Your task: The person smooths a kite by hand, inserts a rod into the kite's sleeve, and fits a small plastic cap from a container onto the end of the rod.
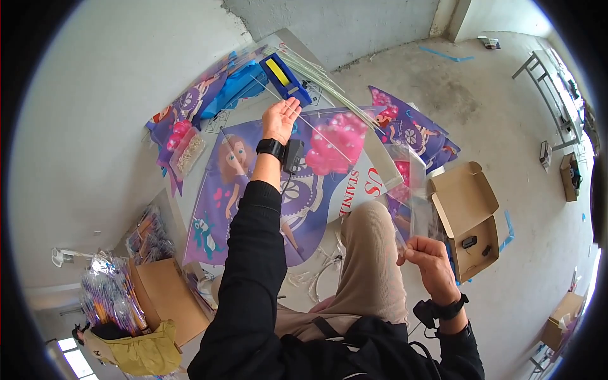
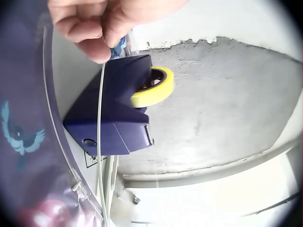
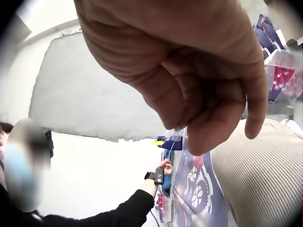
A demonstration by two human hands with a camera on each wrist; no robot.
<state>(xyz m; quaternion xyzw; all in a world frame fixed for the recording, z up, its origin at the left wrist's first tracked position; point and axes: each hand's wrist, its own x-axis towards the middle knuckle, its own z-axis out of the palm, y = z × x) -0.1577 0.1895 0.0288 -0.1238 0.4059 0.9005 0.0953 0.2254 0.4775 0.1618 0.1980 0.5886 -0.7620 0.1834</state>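
Note:
My left hand (image 1: 282, 120) is palm up over a large purple printed sheet (image 1: 212, 196), near a blue tape dispenser (image 1: 294, 88). In the left wrist view, thumb and fingers of that hand (image 2: 118, 21) pinch a thin white rod (image 2: 99, 118), which crosses in front of the dispenser (image 2: 106, 99) with its yellow tape roll (image 2: 163, 92). Beside the knee, my right hand (image 1: 434, 266) pinches the lower end of clear plastic (image 1: 418, 193). The right wrist view shows this hand (image 3: 189, 61) with thumb and finger together; the plastic is mostly hidden there.
Pale rods (image 1: 329, 88) lie at the board's far edge, with another printed sheet (image 1: 411, 133) to the right. A bag of small parts (image 1: 189, 154) lies left. An open cardboard box (image 1: 465, 196) is on the right; a carton (image 1: 171, 294) and packed bags (image 1: 111, 294) are lower left.

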